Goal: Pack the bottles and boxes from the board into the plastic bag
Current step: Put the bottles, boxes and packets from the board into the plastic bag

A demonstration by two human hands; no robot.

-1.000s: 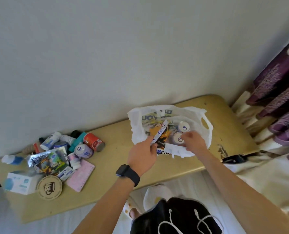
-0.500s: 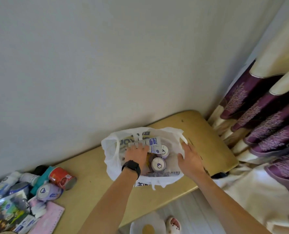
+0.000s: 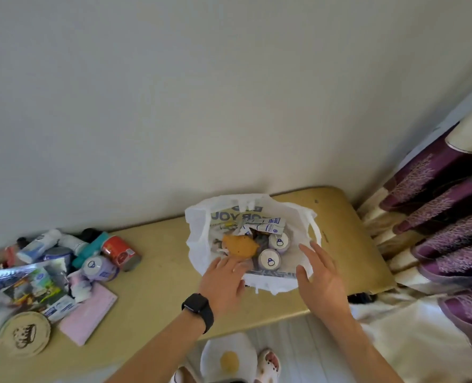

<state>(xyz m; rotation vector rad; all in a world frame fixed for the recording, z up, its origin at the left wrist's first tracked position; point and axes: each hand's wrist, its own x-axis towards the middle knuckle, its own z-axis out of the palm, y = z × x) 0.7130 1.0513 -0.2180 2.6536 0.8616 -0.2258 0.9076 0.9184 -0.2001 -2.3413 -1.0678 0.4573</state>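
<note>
Bag (image 3: 199,252) contents overlap; left pile (image 3: 50,272) blurs at frame edge.

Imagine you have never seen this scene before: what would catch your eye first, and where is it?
First, the white plastic bag standing open on the right part of the yellowish board, with an orange item and two purple-lidded bottles inside. Both hands hover at its near rim, the left hand wearing a black watch, the right hand spread open. Next, the cluttered pile of bottles and boxes at the board's left end.
</note>
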